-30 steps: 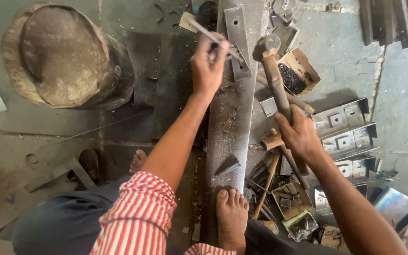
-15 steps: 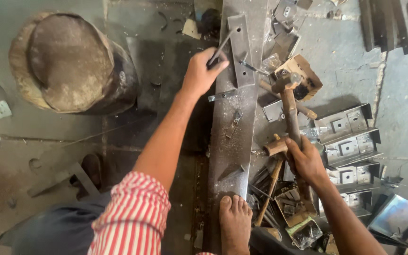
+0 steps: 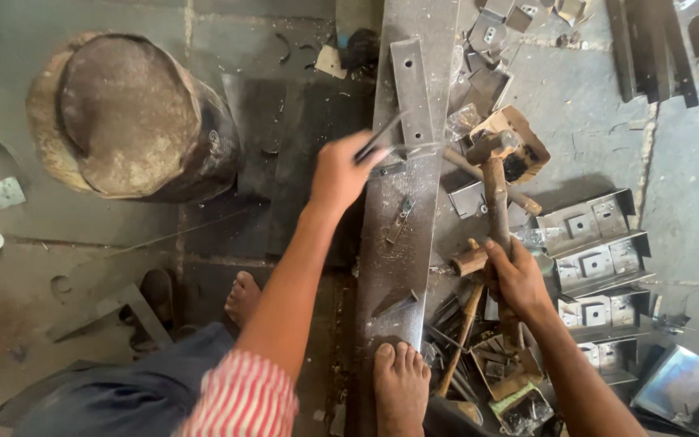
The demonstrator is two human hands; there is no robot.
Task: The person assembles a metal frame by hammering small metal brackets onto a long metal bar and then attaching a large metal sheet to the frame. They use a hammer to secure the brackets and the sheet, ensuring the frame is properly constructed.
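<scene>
Seen from the head camera, the person sits low on the floor (image 3: 285, 113) over a long steel beam (image 3: 402, 235) that runs away from them, with one bare foot (image 3: 400, 380) planted on its near end, likely to keep it from shifting. The left hand (image 3: 340, 172) is closed around a thin dark rod (image 3: 378, 142), probably a punch or chisel, whose tip rests near a flat metal plate (image 3: 411, 93) lying on the beam. The right hand (image 3: 515, 279) is wrapped around the wooden handle of a hammer (image 3: 495, 174), its head raised just right of the beam, close to the rod. A second wooden handle (image 3: 461, 336) lies below it among scrap. To the right sit stacked metal brackets (image 3: 592, 251) and a small cardboard box (image 3: 519, 137). To the left stands a rusty round drum (image 3: 131, 117), well apart from the work.
</scene>
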